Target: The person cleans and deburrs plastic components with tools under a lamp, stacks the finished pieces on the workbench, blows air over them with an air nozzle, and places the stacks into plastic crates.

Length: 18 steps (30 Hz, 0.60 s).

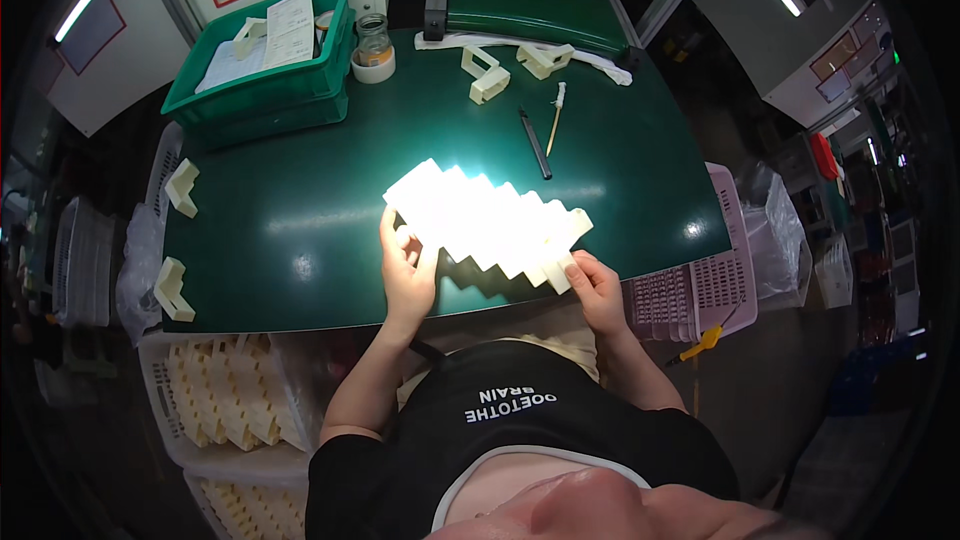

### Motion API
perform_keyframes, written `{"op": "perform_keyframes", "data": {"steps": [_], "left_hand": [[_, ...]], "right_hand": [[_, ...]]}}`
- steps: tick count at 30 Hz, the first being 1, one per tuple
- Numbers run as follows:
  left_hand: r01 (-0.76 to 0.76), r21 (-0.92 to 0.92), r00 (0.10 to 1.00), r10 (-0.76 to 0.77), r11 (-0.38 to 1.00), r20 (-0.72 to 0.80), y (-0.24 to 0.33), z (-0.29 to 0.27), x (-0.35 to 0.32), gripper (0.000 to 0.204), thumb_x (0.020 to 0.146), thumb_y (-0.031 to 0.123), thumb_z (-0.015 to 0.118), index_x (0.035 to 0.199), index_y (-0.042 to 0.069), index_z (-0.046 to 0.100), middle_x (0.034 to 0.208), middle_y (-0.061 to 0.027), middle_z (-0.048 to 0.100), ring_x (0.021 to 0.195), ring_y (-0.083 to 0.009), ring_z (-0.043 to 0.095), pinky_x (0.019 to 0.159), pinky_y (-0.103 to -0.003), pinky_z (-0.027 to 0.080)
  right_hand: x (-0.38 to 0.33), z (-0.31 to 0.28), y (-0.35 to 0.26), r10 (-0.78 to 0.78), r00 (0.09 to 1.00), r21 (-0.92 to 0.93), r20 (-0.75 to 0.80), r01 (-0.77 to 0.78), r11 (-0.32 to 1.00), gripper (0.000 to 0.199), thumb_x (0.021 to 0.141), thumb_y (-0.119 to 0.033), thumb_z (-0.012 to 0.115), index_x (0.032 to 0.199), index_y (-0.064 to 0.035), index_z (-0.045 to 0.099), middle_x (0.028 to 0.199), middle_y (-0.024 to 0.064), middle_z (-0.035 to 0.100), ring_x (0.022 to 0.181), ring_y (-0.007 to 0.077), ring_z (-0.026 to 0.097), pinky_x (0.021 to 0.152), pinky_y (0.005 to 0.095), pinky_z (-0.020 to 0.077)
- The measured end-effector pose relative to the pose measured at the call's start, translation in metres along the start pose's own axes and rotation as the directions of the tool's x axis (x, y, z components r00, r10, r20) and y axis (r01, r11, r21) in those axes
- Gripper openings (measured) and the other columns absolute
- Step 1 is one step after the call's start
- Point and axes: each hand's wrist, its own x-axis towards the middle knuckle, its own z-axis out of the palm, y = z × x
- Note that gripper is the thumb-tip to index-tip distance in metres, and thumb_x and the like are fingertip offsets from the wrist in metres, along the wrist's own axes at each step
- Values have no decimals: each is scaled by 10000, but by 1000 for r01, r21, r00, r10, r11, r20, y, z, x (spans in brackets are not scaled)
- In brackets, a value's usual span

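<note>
A row of cream, angular plastic parts (490,225) is nested together in a zigzag block above the green table, bright with glare. My left hand (408,275) grips its left end from below, fingers closed round the edge. At the lower right end my right hand (597,292) pinches the last part between thumb and fingers. Glare hides the detail in the middle of the block. Beyond it lie a black pen (536,145) and a thin stick with a white tip (556,120). Two loose cream parts, one an open frame (487,78) and one a bracket (545,60), rest farther back.
A green bin (250,100) with papers stands back left beside a glass jar (373,40). Two cream corner pieces sit along the left edge. A crate (155,380) of nested parts is lower left; a pink basket (738,240) stands right. Behind is a green belt (530,0).
</note>
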Motion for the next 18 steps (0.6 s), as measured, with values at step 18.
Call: {"op": "perform_keyframes", "data": {"steps": [18], "left_hand": [[-193,-23,972,194,981,129,2,38,-21,582,890,-57,574,1323,103,220,1225,-192,515,1118,-251,560,958,-360,440]], "right_hand": [[-39,-4,-6,-120,991,-52,58,123,991,163,934,-63,568,1022,59,630,951,69,612,897,133,553,805,262,433]]}}
